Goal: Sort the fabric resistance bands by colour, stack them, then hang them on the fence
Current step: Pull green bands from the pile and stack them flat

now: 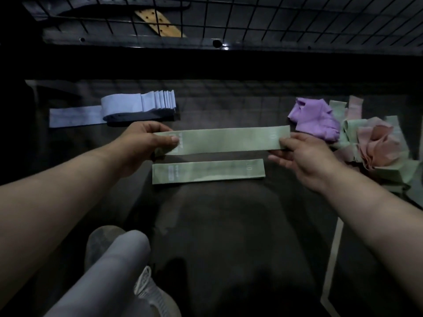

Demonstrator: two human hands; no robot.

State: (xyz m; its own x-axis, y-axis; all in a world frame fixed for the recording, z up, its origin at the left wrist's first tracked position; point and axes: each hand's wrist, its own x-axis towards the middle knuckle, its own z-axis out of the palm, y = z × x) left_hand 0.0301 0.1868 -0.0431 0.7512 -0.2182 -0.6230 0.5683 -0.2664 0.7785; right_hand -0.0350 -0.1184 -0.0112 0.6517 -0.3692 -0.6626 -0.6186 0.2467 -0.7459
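Grey trouser leg (114, 259), shoe (155, 296) nearest. Left hand (146, 143) pinches left end of green band (222, 140), right hand (302, 156) pinches right end. Band held flat, just beyond second green band (208, 171) on floor. Likely light, limp, grippy fabric, so end grips suit it.
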